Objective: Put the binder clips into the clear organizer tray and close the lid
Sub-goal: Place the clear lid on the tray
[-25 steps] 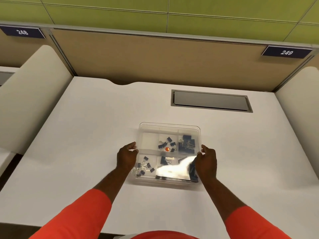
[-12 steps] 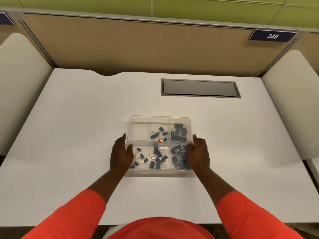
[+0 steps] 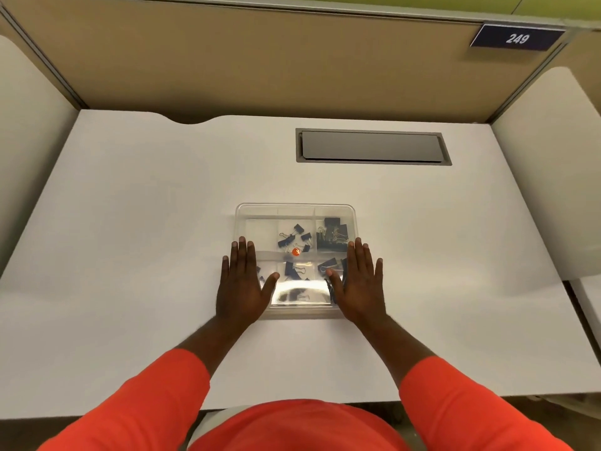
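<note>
We are laying both hands flat on the transparent lid (image 3: 299, 291) of the clear plastic organizer tray (image 3: 294, 211), which is sitting on the white counter (image 3: 146, 222) near the middle, a little toward the near edge. Our left hand (image 3: 242, 284) is resting palm down over the tray's near-left corner, with its fingers straight and close together and its thumb angling out across the lid. Our right hand (image 3: 359, 284) is mirroring it over the near-right corner, fingers straight and slightly spread and the thumb pointing inward. Neither hand is curling round anything. The lid is lying over the tray, though we cannot tell whether it is latched. The black binder clips (image 3: 333, 234) are showing through the plastic in the divided compartments: a dense cluster at far right, smaller ones in the far middle, and more in the near row between our hands. A small round orange thing (image 3: 296, 251) is showing at the tray's centre. Beyond the tray, a grey rectangular hatch (image 3: 372, 147) is lying flush in the counter, and a dark plate reading 249 (image 3: 517, 38) is hanging on the tan partition (image 3: 260, 60). Orange sleeves (image 3: 156, 395) are covering our forearms.
</note>
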